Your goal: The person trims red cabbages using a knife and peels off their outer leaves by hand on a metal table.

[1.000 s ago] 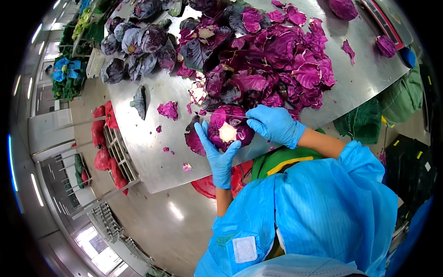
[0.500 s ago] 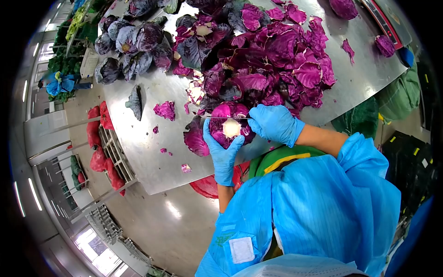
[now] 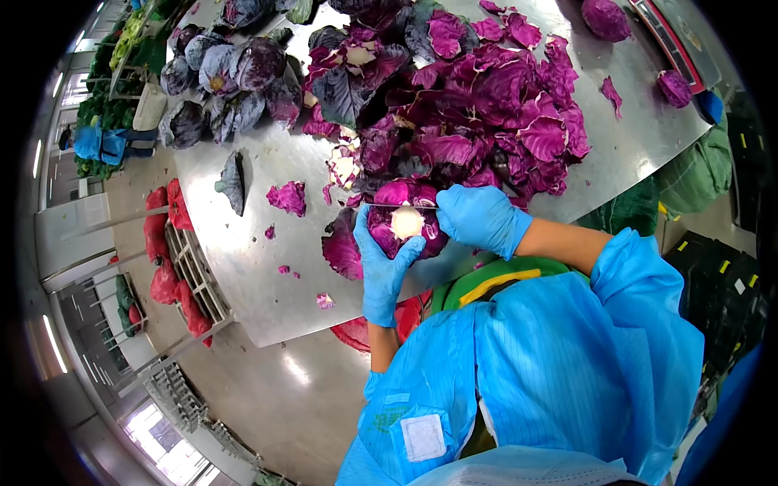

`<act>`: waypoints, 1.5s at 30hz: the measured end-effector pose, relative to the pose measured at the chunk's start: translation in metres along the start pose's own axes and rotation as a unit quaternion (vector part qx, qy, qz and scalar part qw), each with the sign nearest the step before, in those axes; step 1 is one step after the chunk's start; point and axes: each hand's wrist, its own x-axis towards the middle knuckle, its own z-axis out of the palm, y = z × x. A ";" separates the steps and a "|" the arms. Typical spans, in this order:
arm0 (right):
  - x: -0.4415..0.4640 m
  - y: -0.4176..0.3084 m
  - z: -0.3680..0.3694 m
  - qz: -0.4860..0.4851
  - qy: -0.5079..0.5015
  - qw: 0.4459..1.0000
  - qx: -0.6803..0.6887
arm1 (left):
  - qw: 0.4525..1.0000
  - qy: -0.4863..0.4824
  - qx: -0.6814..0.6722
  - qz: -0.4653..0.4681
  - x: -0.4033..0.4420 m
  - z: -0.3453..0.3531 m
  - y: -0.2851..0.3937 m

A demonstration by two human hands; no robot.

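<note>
A red cabbage (image 3: 392,194) sits near the front edge of the metal table, its pale cut stem end facing up. My left hand (image 3: 384,266), in a blue glove, cups it from the left and front, thumb and fingers apart around it. My right hand (image 3: 481,220), also gloved, is closed in a fist round a handle that it hides. From that fist a thin knife (image 3: 399,206) blade reaches left across the cabbage, just behind the white stem. A loose purple leaf (image 3: 344,246) lies left of the cabbage.
Trimmed purple leaves (image 3: 494,105) form a large pile behind the cabbage. Dark whole cabbages (image 3: 258,63) stand at back left. A red-edged device (image 3: 669,40) is at back right. Red sacks (image 3: 159,235) rest on a rack, and a co-worker (image 3: 105,144) stands far left.
Hands, knife and cabbage keep nearly the same arrangement. The whole view has shifted slightly, and the distant co-worker has changed posture.
</note>
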 end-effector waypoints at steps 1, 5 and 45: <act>0.001 0.000 0.000 -0.004 -0.001 1.000 -0.009 | 1.000 0.004 0.001 -0.002 -0.001 0.002 0.004; 0.006 0.002 -0.006 0.006 -0.033 0.999 0.018 | 0.999 0.019 0.040 0.021 0.000 0.007 0.006; 0.123 0.072 -0.037 0.112 0.240 0.961 -0.073 | 0.896 0.109 0.264 0.339 -0.065 0.036 -0.021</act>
